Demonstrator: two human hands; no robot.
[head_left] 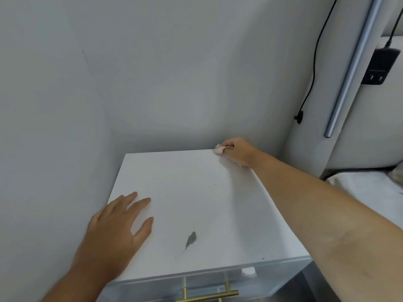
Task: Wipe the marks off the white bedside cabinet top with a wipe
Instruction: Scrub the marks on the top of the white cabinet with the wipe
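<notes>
The white bedside cabinet top [196, 192] fills the middle of the view. A dark grey smear [191, 239] lies near its front edge, with a faint streak trailing toward the front left. Two tiny dark specks show, one mid-top [215, 184] and one at the front right [263, 258]. My right hand [237, 151] is at the back right corner, shut on a crumpled pale pink wipe [218, 148] pressed on the top. My left hand [117, 227] rests flat on the front left of the top, fingers spread, holding nothing.
Walls close in the cabinet at the left and back. A bed [366, 190] with white bedding stands to the right. A black cable [314, 68] and charger [380, 66] hang on the right wall beside a metal bar [351, 68]. A brass drawer handle [209, 295] shows below.
</notes>
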